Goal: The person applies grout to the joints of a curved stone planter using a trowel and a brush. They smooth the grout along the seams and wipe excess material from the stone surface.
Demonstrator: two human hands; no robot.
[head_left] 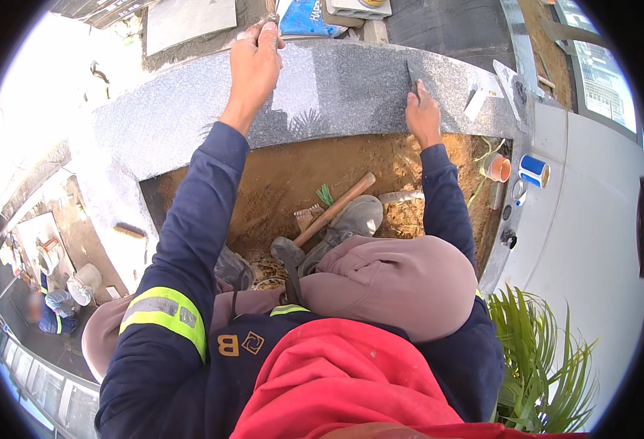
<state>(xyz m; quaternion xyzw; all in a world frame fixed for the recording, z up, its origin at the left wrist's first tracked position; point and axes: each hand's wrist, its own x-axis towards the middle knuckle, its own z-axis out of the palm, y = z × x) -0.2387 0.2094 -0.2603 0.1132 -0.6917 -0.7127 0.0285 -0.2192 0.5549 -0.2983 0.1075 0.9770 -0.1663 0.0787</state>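
Observation:
Over the far edge of the speckled grey stone slab (366, 95), my left hand (257, 67) is raised, closed round a slim brown-handled tool (271, 10). That tool's far end is cut off by the top of the picture, so its kind is hidden. My right hand (423, 115) grips a small dark-bladed trowel (413, 73), its blade resting on or just above the slab. A darker grey patch covers the stone left of the trowel. Closer to me, a hammer (340, 206) with a wooden handle and dark head leans by my boot (358, 218) in the brown soil.
An orange cup (496, 167) and a blue-and-white can (534, 171) sit on the right ledge. Palm leaves (538, 358) rise at lower right. A brush (129, 230) lies on the left slab. A blue bag (309, 17) is beyond the slab. Another person (57, 307) works far left.

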